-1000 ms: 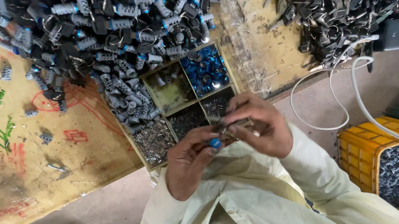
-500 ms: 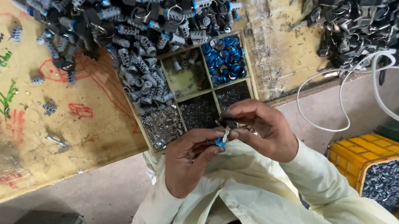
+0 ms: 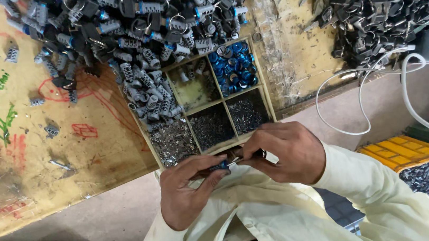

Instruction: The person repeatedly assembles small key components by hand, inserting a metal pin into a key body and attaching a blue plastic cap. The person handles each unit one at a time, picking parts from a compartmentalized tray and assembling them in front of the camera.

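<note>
Head view: a scuffed yellow workbench (image 3: 28, 172) fills the upper left and centre of the frame, scrawled with red, green and black writing. A heap of grey and black lock parts (image 3: 130, 23) spreads along the top, with a second dark pile (image 3: 377, 2) at upper right. A divided wooden tray (image 3: 208, 108) sits at the bench's near edge, with blue rings (image 3: 234, 68) in one compartment. A yellow crate (image 3: 412, 155) stands at lower right. Just below the tray, the left hand (image 3: 185, 195) and right hand (image 3: 287, 152) meet, fingers pinching a small blue-tipped part (image 3: 223, 164) between them.
</note>
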